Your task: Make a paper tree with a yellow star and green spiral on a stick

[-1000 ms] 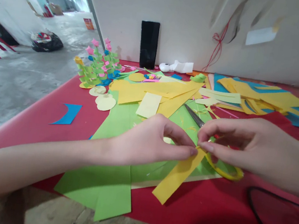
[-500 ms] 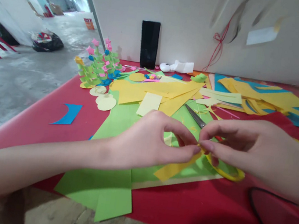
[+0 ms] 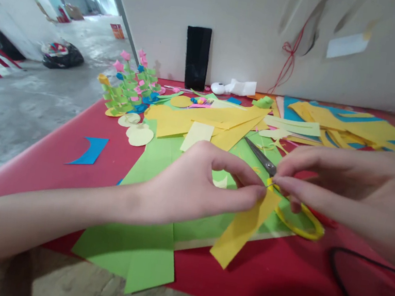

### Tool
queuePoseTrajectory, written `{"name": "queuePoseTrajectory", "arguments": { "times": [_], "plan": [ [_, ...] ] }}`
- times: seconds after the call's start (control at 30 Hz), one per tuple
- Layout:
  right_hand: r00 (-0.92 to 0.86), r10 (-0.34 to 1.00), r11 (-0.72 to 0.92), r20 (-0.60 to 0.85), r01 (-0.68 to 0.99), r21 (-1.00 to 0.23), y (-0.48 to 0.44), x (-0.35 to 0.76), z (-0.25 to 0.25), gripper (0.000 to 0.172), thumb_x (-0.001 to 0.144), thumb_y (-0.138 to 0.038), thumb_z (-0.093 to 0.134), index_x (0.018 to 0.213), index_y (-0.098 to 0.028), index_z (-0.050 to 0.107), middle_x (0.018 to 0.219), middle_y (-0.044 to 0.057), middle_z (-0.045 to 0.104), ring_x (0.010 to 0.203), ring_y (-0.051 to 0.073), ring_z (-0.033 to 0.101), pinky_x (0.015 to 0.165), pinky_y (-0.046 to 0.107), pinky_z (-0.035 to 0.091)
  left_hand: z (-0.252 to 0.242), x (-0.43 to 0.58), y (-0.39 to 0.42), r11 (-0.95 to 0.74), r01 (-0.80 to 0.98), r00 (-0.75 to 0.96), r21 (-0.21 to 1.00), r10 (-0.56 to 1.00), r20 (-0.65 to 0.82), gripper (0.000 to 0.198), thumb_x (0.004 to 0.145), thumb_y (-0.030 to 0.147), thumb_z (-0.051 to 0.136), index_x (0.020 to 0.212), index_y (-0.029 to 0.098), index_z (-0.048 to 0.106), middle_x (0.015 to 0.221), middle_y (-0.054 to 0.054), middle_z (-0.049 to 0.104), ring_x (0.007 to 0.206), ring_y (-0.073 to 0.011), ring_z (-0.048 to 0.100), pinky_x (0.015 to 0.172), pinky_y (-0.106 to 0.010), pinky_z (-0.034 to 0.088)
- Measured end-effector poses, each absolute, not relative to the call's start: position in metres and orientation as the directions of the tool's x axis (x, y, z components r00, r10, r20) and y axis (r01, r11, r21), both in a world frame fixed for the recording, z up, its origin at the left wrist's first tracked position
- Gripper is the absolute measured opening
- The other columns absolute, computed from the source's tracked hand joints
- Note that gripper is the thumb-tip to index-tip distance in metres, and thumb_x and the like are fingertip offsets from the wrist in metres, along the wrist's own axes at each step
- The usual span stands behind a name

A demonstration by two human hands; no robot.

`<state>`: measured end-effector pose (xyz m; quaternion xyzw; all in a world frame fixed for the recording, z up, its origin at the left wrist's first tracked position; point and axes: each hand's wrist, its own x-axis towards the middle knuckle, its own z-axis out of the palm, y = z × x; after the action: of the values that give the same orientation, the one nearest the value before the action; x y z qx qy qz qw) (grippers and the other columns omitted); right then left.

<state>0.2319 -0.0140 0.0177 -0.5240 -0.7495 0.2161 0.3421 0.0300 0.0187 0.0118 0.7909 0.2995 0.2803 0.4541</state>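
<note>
"Starting where?"

"With the red worktop [image 3: 56,157], reaching back to a pale wall [image 3: 252,18]. Then take in the green paper [image 3: 153,254], lying flat across the middle and poking past the front edge."

"And after that?"

"See the right hand [image 3: 353,189], thumb and forefinger narrow, tips close together — cannot tell the thing between them. Next, see the left hand [image 3: 199,187], closed in a thumb-and-forefinger pinch."

"Pinching something?"

"Coming to that, by size. Look first to the yellow sheets [image 3: 174,121], lying loosely overlapped behind the left hand. Then to the paper flowers [image 3: 126,90], standing at the left rear of the worktop. Then to the scissors [image 3: 262,158], yellow-handled, lying on the green paper and partly hidden behind the right hand."

"And now the pinched thing?"

"Call it the yellow strip [image 3: 244,230] — gripped at the upper end by the left hand, slanting down toward the front, just beside the right fingertips."

"Anything smaller?"

"Notice a black phone [image 3: 196,57], propped upright against the pale wall. Add a blue scrap [image 3: 92,153] with a curved edge, on the left, and pale discs [image 3: 140,136], overlapping in front of the paper flowers. Last, spot a thin dark sliver [image 3: 269,184] between both sets of fingertips, too small to identify."
</note>
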Motion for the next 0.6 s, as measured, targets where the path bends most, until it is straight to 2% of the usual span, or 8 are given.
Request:
{"name": "queuePoseTrajectory", "arguments": {
  "times": [0.13,0.33,0.53,0.6],
  "plan": [
    [-0.204,0.926,0.372,0.317,0.639,-0.673,-0.019,0.226,0.021,0.006,0.073,-0.037,0.066,0.068,-0.034,0.064,0.061,-0.009,0.062,0.052,0.008,0.056,0.041,0.010,0.046,0.014,0.030,0.017,-0.391,0.205,0.679,0.898,0.717,0.157,0.013,0.078,0.016,0.057,0.074,0.012,0.069,0.074,0.000,0.072,0.071,-0.0086,0.064,0.069,-0.013,0.050],
    [-0.200,0.913,0.394,0.354,0.651,-0.648,-0.021,0.220,0.026,0.005,0.073,-0.033,0.066,0.068,-0.035,0.064,0.064,-0.010,0.063,0.055,0.007,0.058,0.046,0.010,0.048,0.015,0.028,0.017,-0.424,0.183,0.688,0.887,0.700,0.193,0.012,0.077,0.016,0.058,0.074,0.013,0.069,0.074,0.000,0.071,0.071,-0.0101,0.064,0.079,-0.019,0.051],
    [-0.211,0.902,0.415,0.376,0.660,-0.626,-0.021,0.221,0.025,0.004,0.073,-0.034,0.065,0.069,-0.035,0.064,0.071,-0.010,0.065,0.061,0.009,0.060,0.050,0.013,0.050,0.016,0.027,0.019,-0.261,0.188,0.692,0.947,0.720,0.061,0.011,0.076,0.021,0.063,0.075,0.015,0.071,0.079,0.001,0.073,0.075,-0.0103,0.066,0.069,-0.014,0.051],
    [-0.185,0.902,0.414,0.390,0.632,-0.656,-0.021,0.221,0.025,0.005,0.070,-0.031,0.068,0.067,-0.034,0.066,0.071,-0.008,0.066,0.063,0.012,0.061,0.051,0.016,0.051,0.016,0.027,0.020,-0.188,0.184,0.704,0.965,0.710,0.004,0.010,0.075,0.023,0.065,0.075,0.017,0.072,0.079,0.002,0.074,0.074,-0.0091,0.066,0.068,-0.013,0.051]
  ]
}}
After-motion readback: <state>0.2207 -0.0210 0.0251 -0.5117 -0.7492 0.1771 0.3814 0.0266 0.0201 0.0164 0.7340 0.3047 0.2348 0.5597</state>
